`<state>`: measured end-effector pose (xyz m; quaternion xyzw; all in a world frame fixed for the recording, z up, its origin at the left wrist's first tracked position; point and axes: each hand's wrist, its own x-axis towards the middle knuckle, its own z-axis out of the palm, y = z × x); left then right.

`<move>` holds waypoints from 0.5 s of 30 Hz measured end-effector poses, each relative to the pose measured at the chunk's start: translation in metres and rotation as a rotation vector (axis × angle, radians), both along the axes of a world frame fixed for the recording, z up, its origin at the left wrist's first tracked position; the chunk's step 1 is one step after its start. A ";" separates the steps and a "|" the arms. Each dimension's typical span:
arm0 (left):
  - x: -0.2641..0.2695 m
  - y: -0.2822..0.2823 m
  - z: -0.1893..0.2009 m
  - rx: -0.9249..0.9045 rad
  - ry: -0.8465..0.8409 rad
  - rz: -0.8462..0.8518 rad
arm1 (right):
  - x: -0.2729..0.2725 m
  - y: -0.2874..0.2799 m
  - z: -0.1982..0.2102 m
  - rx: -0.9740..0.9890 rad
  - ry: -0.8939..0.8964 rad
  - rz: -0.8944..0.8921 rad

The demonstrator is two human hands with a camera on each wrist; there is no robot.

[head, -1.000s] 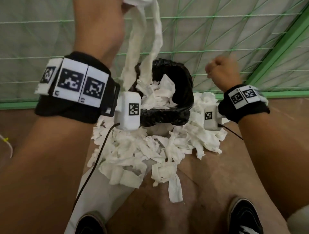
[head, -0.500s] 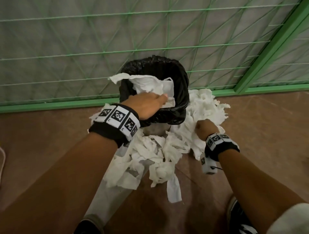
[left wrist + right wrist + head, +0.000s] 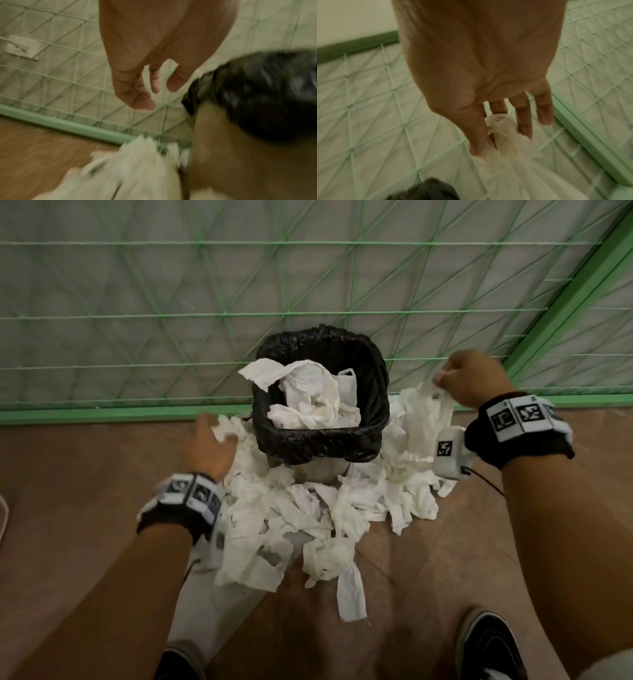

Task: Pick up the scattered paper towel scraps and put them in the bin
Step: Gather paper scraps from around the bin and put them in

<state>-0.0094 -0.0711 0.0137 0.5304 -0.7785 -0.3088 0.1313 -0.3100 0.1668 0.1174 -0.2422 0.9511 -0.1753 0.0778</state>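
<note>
- Brown floor (image 3: 85, 474) around the bin (image 3: 322, 440) was covered with scraps (image 3: 291, 518)
- Right hand (image 3: 474, 380) pinched a strip (image 3: 428, 405) beside the bin; better lift it fully over the rim
- Left hand (image 3: 207, 448), fingers relaxed and empty, reached scraps left of the bin

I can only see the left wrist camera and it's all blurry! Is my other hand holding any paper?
Observer: Yes. The right hand pinches a long white paper towel scrap, which hangs just to the right of the bin.
Operator: Is there any paper inside the bin?
Observer: Yes. Crumpled white paper towels sit inside the black-lined bin, up near its rim.
Operator: Is there lots on the floor?
Observer: Yes. A big pile of white scraps lies on the brown floor, in front of the bin and along both its sides.
</note>
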 end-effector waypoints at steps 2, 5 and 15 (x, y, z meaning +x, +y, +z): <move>0.023 0.027 -0.040 0.158 -0.335 -0.168 | 0.002 -0.005 0.024 -0.107 0.038 -0.013; 0.052 0.062 -0.089 0.289 -0.640 -0.403 | 0.010 -0.009 0.059 -0.344 0.167 -0.021; 0.065 0.037 -0.067 0.215 -0.458 -0.177 | 0.076 -0.076 0.120 -1.146 0.297 0.242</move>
